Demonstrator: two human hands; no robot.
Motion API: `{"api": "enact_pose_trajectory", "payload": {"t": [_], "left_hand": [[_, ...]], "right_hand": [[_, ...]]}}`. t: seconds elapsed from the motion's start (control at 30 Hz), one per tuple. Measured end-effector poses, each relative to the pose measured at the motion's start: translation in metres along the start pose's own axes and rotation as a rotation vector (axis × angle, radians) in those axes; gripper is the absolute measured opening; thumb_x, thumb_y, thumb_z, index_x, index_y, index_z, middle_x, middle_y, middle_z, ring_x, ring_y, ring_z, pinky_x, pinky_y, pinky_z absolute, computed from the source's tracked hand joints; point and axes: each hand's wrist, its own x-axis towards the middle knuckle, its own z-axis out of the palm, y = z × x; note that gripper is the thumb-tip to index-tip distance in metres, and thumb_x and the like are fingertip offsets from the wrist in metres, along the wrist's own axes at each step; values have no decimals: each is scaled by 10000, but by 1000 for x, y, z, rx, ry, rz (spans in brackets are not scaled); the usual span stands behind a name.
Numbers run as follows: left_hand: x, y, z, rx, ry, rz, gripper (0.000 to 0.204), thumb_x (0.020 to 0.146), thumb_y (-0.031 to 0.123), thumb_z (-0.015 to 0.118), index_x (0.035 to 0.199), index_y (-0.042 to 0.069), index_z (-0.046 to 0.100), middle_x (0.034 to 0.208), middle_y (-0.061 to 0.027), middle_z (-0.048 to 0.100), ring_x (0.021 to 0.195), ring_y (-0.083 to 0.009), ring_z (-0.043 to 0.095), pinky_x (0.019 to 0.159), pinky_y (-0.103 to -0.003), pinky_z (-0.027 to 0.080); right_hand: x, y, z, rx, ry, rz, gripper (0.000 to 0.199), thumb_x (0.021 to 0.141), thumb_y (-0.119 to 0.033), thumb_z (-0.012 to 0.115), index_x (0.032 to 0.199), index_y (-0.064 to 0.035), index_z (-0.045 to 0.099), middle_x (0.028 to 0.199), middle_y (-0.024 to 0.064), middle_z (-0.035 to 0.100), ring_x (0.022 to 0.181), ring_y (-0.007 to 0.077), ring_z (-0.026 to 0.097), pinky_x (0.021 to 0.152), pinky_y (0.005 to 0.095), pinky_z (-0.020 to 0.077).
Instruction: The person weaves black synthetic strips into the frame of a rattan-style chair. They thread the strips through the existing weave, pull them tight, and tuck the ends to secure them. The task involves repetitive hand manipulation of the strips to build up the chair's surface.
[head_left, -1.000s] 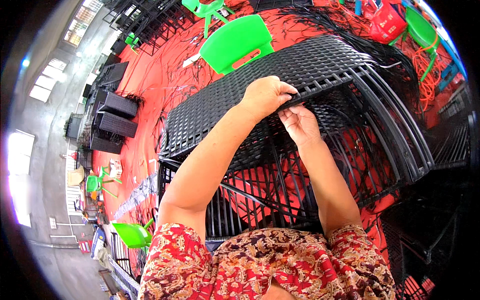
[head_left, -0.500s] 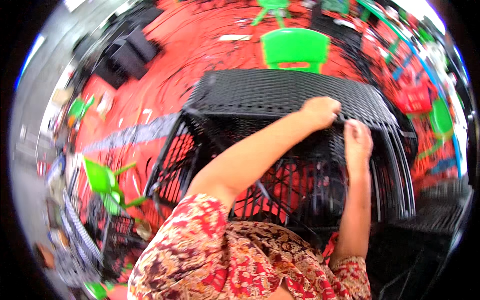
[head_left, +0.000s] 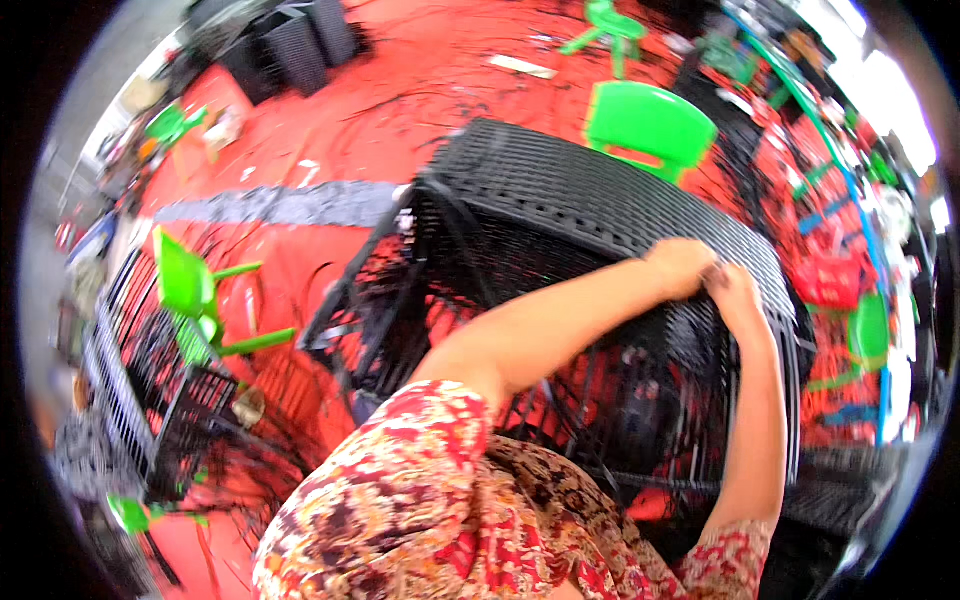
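Note:
A black woven wicker piece (head_left: 590, 195), seemingly furniture with a slatted open frame below, stands in front of me. My left hand (head_left: 682, 268) lies at the near edge of its woven top, toward the right end, with the fingers drawn in. My right hand (head_left: 735, 298) comes up from below and meets it there, the fingertips of both nearly touching. Both hands look closed in a pinch. Whatever they pinch at that edge is too small and blurred to make out.
A green plastic chair (head_left: 650, 125) stands just beyond the wicker. Another green chair (head_left: 185, 280) and a black slatted frame (head_left: 125, 370) are at left. Dark woven pieces (head_left: 295, 50) sit far left. Loose black strands litter the red floor covering (head_left: 420, 75). A red bag (head_left: 832, 270) is at right.
My right hand has come up against my left, closing the small gap between them. Both hands now sit slightly further right in view, and the wicker piece appears tilted as the view has turned.

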Motion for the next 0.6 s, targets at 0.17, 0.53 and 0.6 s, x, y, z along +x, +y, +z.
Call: {"api": "enact_pose_trajectory", "payload": {"t": [0.17,0.53,0.6], "left_hand": [[14,-16,0,-24,60,243,133,750,163,569,807,76,650,862,-100,619,892,-274,567,780,-382,456],[29,-6,-13,-952,-238,-232,97,781,154,604,760,59,611,613,34,508,491,-53,411,441,-213,325],[33,-4,-11,-791,-217,-192,88,773,148,608,769,60,609,620,36,511,490,-53,410,442,-208,322]], "right_hand": [[4,19,-15,182,-95,180,202,729,-176,509,676,8,575,698,233,578,647,358,583,611,417,451],[-35,24,-35,990,103,508,214,837,-192,508,745,-13,580,640,37,560,528,110,539,466,251,447],[-58,19,-10,1184,63,629,175,860,-145,468,858,-20,589,749,62,589,587,132,574,534,263,492]]}}
